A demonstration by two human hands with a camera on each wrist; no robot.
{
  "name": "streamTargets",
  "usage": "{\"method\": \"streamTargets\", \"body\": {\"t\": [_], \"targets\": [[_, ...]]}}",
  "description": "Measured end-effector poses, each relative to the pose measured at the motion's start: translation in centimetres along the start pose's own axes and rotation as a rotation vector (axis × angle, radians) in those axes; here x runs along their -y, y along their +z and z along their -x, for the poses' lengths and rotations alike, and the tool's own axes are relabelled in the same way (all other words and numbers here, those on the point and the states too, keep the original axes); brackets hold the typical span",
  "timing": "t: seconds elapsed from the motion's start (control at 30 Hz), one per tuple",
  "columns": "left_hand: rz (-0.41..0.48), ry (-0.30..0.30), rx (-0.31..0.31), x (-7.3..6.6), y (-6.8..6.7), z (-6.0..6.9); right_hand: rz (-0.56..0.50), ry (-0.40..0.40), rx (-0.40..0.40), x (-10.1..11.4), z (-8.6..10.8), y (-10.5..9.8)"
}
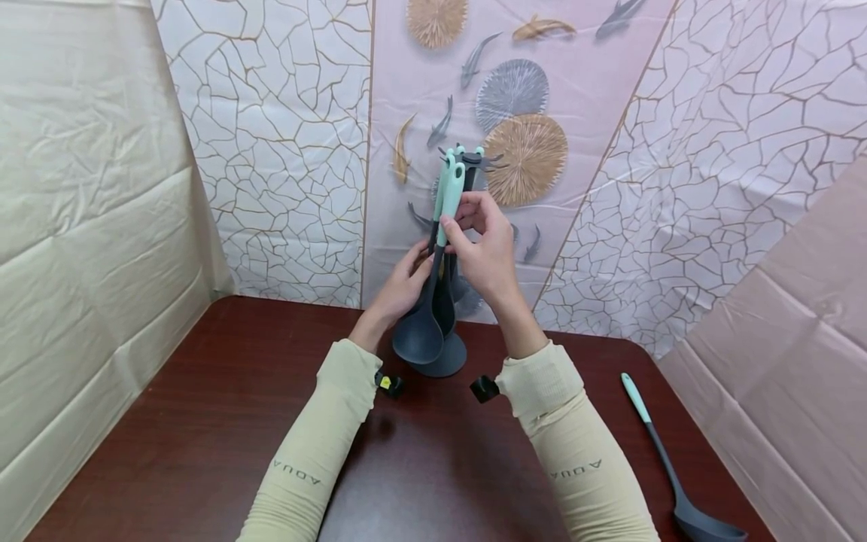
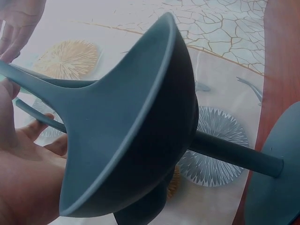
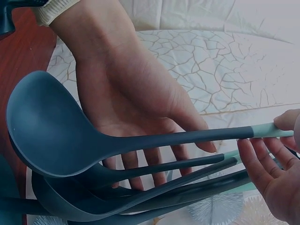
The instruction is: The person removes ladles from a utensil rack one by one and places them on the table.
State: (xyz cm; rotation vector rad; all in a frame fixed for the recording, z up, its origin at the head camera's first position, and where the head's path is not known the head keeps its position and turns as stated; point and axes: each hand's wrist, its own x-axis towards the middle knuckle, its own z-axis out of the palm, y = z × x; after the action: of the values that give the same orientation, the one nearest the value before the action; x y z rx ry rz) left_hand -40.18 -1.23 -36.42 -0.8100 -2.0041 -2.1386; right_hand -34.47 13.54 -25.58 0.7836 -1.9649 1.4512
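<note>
A dark grey ladle with a mint handle hangs bowl-down at the front of a utensil stand. My right hand pinches its handle between thumb and fingers, just below the holed end. On the left, my left hand is beside the utensil shafts; in the right wrist view its fingers extend behind them, palm toward the ladle. Several other grey utensils hang close behind the ladle and partly hide one another. Hooks spread from the stand's top.
Another grey utensil with a mint handle lies at the right edge of the dark red table. Patterned cloth hangs behind the table, with plain cloth at the left. The stand's round base rests near the back edge.
</note>
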Motion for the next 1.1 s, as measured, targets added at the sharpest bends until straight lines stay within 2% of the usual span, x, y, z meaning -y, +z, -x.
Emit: {"method": "streamTargets", "body": {"t": [0.43, 0.73, 0.97, 1.1], "targets": [[0.034, -0.003, 0.014, -0.2, -0.1, 0.1, 0.017, -0.013, -0.005, 0.3, 0.0, -0.1], [0.032, 0.021, 0.012, 0.0, 0.1, 0.3, 0.01, -0.009, -0.005, 3.2, 0.8, -0.1], [0.031, 0.023, 0.013, -0.1, 0.0, 0.3, 0.031, -0.032, -0.013, 0.9, 0.5, -0.3], [0.015, 0.019, 0.013, 0.0, 0.1, 0.1, 0.028, -0.044, -0.017, 0.4, 0.5, -0.6]]}}
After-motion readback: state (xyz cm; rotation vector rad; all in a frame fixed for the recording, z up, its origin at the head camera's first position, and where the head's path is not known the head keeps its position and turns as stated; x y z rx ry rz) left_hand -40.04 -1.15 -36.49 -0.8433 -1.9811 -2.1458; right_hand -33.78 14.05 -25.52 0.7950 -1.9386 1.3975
